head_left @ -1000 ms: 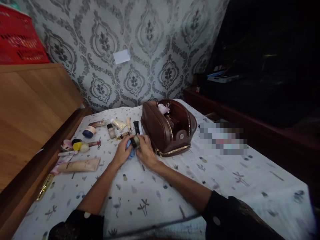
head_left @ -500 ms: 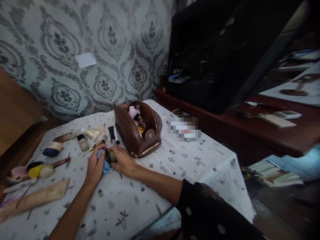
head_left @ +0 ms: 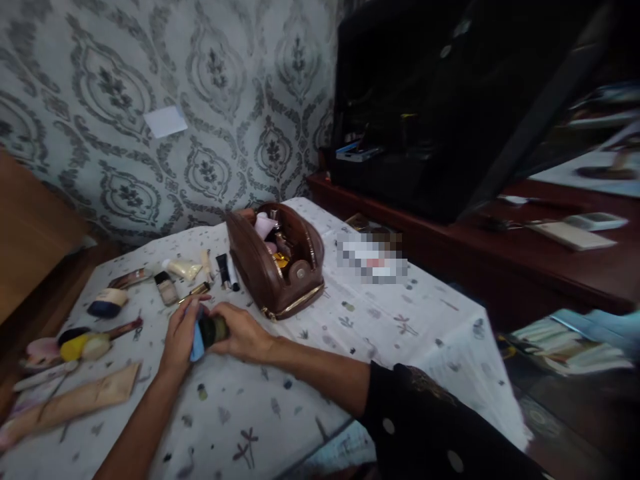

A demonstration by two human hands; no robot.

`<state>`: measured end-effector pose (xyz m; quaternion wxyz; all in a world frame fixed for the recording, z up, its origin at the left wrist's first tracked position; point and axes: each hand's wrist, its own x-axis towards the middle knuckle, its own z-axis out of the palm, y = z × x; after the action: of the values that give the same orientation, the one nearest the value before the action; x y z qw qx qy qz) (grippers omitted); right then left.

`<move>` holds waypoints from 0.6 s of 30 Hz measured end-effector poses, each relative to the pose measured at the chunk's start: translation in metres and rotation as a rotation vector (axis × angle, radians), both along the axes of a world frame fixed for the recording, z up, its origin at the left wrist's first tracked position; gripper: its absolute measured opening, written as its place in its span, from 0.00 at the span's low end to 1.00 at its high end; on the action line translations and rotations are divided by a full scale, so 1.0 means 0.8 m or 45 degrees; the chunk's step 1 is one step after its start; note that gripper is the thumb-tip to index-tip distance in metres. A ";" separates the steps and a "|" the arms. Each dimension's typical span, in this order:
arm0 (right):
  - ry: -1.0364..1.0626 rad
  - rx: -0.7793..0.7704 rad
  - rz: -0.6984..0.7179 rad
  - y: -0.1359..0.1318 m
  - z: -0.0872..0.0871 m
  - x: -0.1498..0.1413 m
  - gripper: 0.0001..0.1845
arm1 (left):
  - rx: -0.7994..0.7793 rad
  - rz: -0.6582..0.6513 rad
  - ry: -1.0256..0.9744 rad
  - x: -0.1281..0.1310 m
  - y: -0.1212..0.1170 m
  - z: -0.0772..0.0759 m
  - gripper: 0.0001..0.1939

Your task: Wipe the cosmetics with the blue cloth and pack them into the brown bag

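Observation:
My right hand is closed round a small dark green jar, its fingers wrapped on the side. Against the jar's left end my left hand presses a blue cloth, fingers closed on it. Both hands are just above the table, in front of an open brown cosmetic bag. Inside the bag are a pink item and other small things I cannot make out. Just beyond my left fingers lies a gold and black tube.
Several cosmetics lie on the patterned tablecloth: a foundation bottle, a cream tube, a black tube, a navy-lidded jar, a yellow sponge and a long beige tube. A television stands on the right-hand cabinet.
Both hands have shifted slightly left and lower with the jar and cloth. The jar has turned a little, and more of its dark end shows. The view has moved slightly.

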<state>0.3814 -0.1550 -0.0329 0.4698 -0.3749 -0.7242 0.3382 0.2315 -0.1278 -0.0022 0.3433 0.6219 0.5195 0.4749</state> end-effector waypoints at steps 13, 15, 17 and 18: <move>0.407 -0.331 -0.065 0.015 -0.008 -0.006 0.20 | 0.217 -0.159 0.182 0.010 -0.012 -0.012 0.21; 0.315 -0.282 -0.090 0.013 -0.006 -0.005 0.19 | 0.227 -0.144 0.199 0.009 -0.011 -0.013 0.21; 0.224 -0.247 -0.115 0.010 -0.003 -0.004 0.18 | 0.237 -0.131 0.197 0.008 -0.010 -0.014 0.21; 0.184 -0.239 -0.119 0.008 -0.002 -0.003 0.18 | 0.241 -0.127 0.193 0.007 -0.010 -0.014 0.21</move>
<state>0.3790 -0.1483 -0.0343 0.4990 -0.4251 -0.6352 0.4084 0.2371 -0.1355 -0.0131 0.2662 0.7107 0.4653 0.4556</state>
